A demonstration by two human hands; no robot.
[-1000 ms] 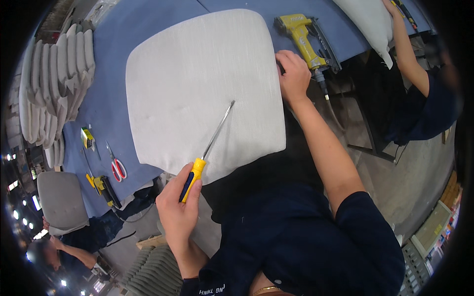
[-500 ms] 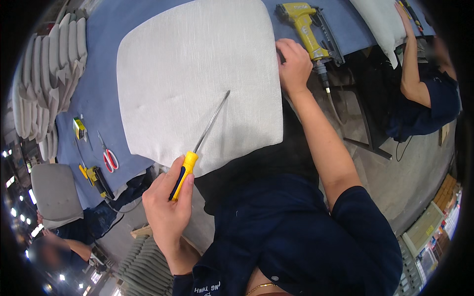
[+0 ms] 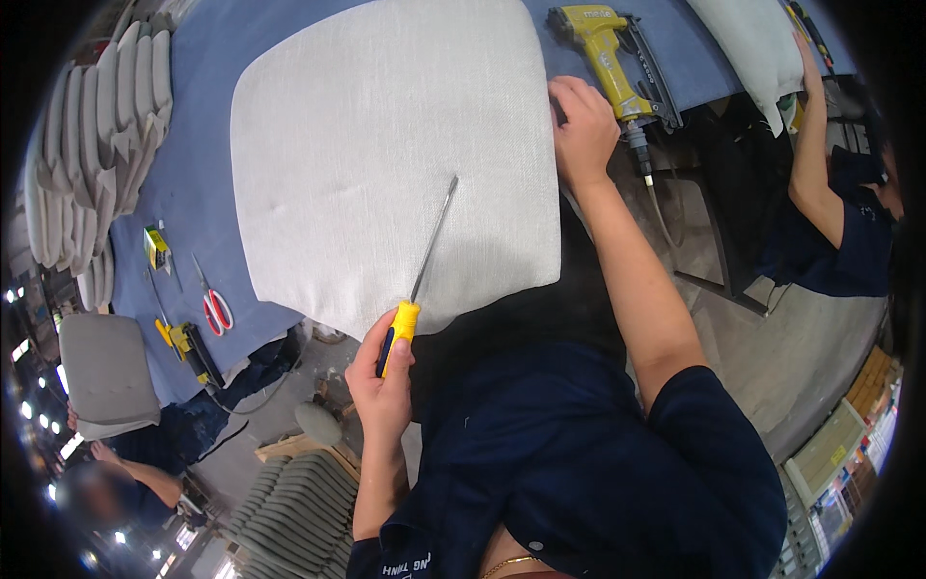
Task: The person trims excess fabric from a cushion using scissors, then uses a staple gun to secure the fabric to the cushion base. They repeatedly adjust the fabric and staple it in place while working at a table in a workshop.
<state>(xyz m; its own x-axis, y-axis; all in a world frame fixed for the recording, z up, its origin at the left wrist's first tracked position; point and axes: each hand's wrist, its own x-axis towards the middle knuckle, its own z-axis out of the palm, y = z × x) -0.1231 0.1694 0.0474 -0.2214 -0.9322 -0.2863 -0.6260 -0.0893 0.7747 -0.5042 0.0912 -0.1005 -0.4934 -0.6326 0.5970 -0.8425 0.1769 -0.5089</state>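
A pale, cloth-covered seat cushion [image 3: 386,145] lies at the front edge of the table, with faint dimples in its cover. My left hand [image 3: 383,381] is closed round the yellow and dark blue handle of a screwdriver [image 3: 406,316]. Its metal shaft slants up over the near part of the cushion; whether the tip touches the cloth is hard to judge. At the cushion's right edge, my right hand [image 3: 585,130] has its fingers curled against the side, their tips partly hidden. Just beyond that hand lies a yellow staple gun [image 3: 608,58] with a hose.
The blue table [image 3: 198,207] bears red-handled scissors [image 3: 218,311], a second yellow air tool [image 3: 190,352] and a small box [image 3: 155,248]. Grey cushions [image 3: 101,145] are stacked at the far left. Co-workers handle a grey cushion [image 3: 108,372] at left and a pale one [image 3: 748,48] at right.
My left hand has moved right, and the screwdriver now stands steeper over the cushion. My right hand keeps its place at the edge. The co-worker at right has shifted.
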